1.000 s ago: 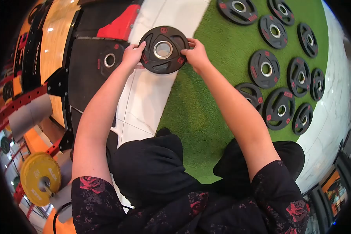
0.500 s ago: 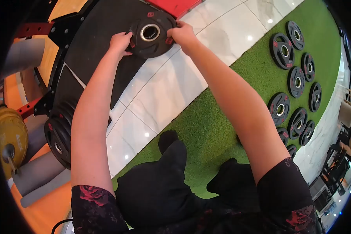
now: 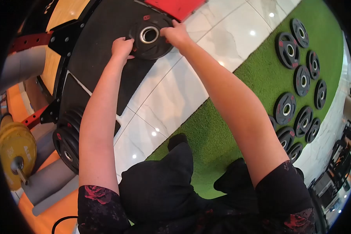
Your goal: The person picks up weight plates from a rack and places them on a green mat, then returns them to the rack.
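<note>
A black weight plate (image 3: 150, 50) with a metal-ringed centre hole lies over the black rubber mat (image 3: 99, 54) at the top of the head view. My left hand (image 3: 123, 48) grips its left edge, thumb on the upper face and fingers lower at the rim. On the opposite side, my right hand (image 3: 176, 34) is closed on the plate's right part, its fingertips reaching in over the face. Red marks show on the plate near its upper rim and beside my left hand.
Several black plates (image 3: 285, 108) lie on green turf (image 3: 257, 74) at right. More black plates (image 3: 64, 150) stand at lower left, near a yellow plate (image 3: 17, 154) on a bar. A red panel (image 3: 177, 7) lies beyond the plate. White tiles (image 3: 163, 91) border the mat.
The held plate has turned slightly counterclockwise, and my right hand has slid inward over its face. The surroundings have shifted a little in view, the lower-left plates to the right.
</note>
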The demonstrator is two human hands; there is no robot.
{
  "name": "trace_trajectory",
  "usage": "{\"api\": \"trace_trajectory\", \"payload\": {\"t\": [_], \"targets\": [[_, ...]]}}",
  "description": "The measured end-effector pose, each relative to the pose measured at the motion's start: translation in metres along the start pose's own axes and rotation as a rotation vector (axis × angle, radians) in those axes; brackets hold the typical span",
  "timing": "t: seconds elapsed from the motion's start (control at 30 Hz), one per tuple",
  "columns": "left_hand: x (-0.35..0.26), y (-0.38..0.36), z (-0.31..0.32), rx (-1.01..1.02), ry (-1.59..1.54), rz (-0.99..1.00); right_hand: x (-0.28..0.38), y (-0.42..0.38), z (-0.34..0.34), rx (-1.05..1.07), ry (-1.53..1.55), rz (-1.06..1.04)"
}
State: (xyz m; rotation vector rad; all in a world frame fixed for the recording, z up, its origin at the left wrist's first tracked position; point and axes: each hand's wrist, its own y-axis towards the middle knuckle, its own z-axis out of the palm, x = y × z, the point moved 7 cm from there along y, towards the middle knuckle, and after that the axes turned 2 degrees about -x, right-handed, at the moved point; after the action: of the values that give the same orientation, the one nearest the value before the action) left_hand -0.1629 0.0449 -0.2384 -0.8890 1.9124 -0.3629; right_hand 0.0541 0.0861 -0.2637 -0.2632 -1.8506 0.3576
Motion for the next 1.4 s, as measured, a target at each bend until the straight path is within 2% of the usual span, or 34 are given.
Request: {"api": "trace_trajectory", "payload": {"t": [0.07,0.1,0.17,0.23,0.27,0.3,0.37,0.43,0.5,0.53,0.57,0.63,0.73,0.8,0.9,0.97,1.03,1.13,1.17,1.23,1.27,1.4], "targets": [[0.004,0.007,0.002,0.028,0.017,0.004,-0.005,-0.004,-0.010,0.107,0.035,-0.021],[0.006,0.011,0.001,0.037,0.015,0.004,-0.010,-0.001,-0.012,0.087,0.038,-0.031],[-0.004,0.004,0.003,0.056,0.097,0.004,-0.002,-0.022,-0.030,0.215,0.307,0.115],[-0.027,-0.004,0.013,0.027,0.252,0.052,0.011,-0.041,-0.061,0.143,0.250,0.040],[-0.024,0.023,0.016,-0.049,0.270,0.101,0.025,-0.064,-0.084,0.209,0.324,0.042],[-0.035,0.026,0.025,-0.025,0.280,0.125,0.017,-0.066,-0.099,0.174,0.330,0.041],[-0.077,0.013,0.044,-0.231,0.553,0.367,-0.019,-0.064,-0.129,0.043,0.202,0.039],[-0.115,-0.022,0.087,-0.112,0.456,0.406,-0.043,-0.071,-0.181,-0.089,0.243,0.006],[-0.152,-0.045,0.140,0.074,0.451,0.597,-0.067,-0.081,-0.244,-0.105,0.240,0.055],[-0.162,-0.065,0.168,0.188,0.444,0.530,-0.076,-0.089,-0.281,-0.143,0.213,0.069],[-0.173,-0.091,0.195,0.222,0.456,0.560,-0.089,-0.101,-0.317,-0.178,0.190,0.094],[-0.180,-0.145,0.250,0.405,0.467,0.489,-0.124,-0.128,-0.398,-0.296,0.064,0.107],[-0.170,-0.208,0.333,0.566,0.539,0.435,-0.186,-0.196,-0.503,-0.513,-0.185,0.234],[-0.144,-0.253,0.384,0.632,0.514,0.400,-0.211,-0.253,-0.539,-0.588,-0.363,0.372],[-0.086,-0.317,0.446,0.730,0.517,0.433,-0.262,-0.318,-0.546,-0.600,-0.464,0.538],[-0.052,-0.371,0.455,0.758,0.499,0.299,-0.272,-0.350,-0.531,-0.631,-0.398,0.522],[0.006,-0.377,0.482,0.750,0.499,0.349,-0.270,-0.381,-0.507,-0.607,-0.184,0.693],[0.076,-0.388,0.491,0.683,0.514,0.349,-0.304,-0.400,-0.483,-0.616,-0.307,0.675],[0.089,-0.393,0.492,0.688,0.519,0.345,-0.305,-0.406,-0.479,-0.615,-0.306,0.682],[0.094,-0.409,0.472,0.536,0.679,0.454,-0.298,-0.427,-0.469,-0.633,-0.358,0.825],[0.097,-0.416,0.463,0.513,0.683,0.378,-0.306,-0.433,-0.464,-0.617,-0.306,0.807],[0.109,-0.427,0.459,0.581,0.636,0.356,-0.313,-0.451,-0.446,-0.679,-0.383,0.691]]}}
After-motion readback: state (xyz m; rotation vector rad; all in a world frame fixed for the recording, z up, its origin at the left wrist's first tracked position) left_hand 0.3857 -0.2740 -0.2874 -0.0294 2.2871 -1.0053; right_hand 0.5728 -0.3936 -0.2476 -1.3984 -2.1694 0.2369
